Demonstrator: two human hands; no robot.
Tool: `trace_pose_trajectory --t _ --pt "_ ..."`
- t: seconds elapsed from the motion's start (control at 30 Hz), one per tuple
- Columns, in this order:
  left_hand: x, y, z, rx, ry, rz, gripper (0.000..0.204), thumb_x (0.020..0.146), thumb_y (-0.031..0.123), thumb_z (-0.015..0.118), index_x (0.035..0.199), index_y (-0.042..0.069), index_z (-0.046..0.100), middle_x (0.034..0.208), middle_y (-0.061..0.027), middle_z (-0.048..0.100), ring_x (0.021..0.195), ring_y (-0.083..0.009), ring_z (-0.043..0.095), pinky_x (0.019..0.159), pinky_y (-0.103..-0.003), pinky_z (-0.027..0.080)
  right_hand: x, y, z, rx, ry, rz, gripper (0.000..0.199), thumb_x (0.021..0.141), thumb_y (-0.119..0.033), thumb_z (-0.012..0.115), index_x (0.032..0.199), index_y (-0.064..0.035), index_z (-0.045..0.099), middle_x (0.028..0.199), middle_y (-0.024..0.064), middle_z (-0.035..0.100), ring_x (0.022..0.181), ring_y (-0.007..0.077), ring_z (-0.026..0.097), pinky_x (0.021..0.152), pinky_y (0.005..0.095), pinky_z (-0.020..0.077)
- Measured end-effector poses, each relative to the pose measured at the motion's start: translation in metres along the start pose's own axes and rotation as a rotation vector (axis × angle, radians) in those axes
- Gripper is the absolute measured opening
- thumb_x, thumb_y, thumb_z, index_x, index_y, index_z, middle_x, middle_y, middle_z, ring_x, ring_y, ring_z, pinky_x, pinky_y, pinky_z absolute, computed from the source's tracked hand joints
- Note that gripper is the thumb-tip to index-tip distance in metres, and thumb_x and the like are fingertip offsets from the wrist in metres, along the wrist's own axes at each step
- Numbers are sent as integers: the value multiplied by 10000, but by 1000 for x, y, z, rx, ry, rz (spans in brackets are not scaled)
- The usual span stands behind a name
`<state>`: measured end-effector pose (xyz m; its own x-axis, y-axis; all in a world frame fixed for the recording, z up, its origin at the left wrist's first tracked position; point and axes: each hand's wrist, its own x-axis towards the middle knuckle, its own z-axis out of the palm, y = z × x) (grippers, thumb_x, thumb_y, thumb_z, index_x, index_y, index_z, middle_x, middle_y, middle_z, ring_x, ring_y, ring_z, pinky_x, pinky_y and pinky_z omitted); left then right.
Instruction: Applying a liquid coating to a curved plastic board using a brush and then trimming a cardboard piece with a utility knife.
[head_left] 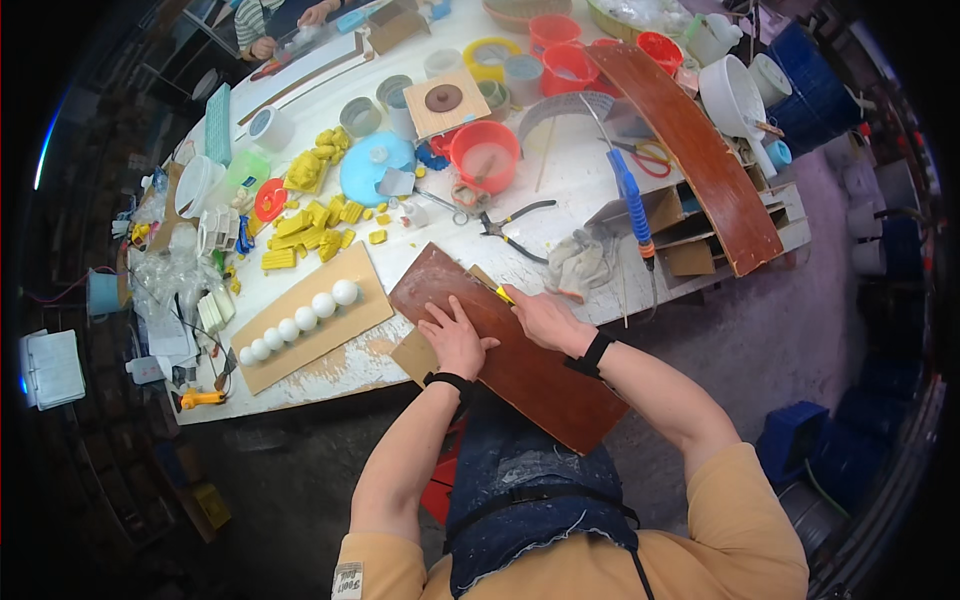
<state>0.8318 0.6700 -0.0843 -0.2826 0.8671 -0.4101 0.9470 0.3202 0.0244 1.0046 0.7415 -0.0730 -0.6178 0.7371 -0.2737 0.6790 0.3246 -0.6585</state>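
A brown wooden board lies across the table's near edge, on top of a piece of cardboard. My left hand presses flat on the board, fingers spread. My right hand is closed around a small yellow-tipped tool, its tip at the board's far edge. Both wrists wear black bands.
A cardboard sheet with a row of white balls lies to the left. Yellow moulded pieces, pliers, a grey rag, a blue-handled tool, red tubs and a long curved brown board crowd the white table. Another person's hands work at the far end.
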Motion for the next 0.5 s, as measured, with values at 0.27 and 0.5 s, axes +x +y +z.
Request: trace_pose_trajectory --t 0.27,0.5 --pt "2 -1 -1 6 11 15 1152 659 544 817 1493 -11 249 1453 -419 240 1251 -630 364 1097 -584 279 -24 3 -8 -16 9 -15 376 945 -147 516 1299 -41 445 711 220 643 684 416 636 607 525 485" --pt "1 1 -3 18 -6 15 1163 664 552 813 1497 -15 233 1449 -427 235 1256 -627 362 1094 -583 285 -63 14 -13 -59 -85 64 431 960 -167 502 1364 -52 407 723 207 648 696 407 639 601 507 484"
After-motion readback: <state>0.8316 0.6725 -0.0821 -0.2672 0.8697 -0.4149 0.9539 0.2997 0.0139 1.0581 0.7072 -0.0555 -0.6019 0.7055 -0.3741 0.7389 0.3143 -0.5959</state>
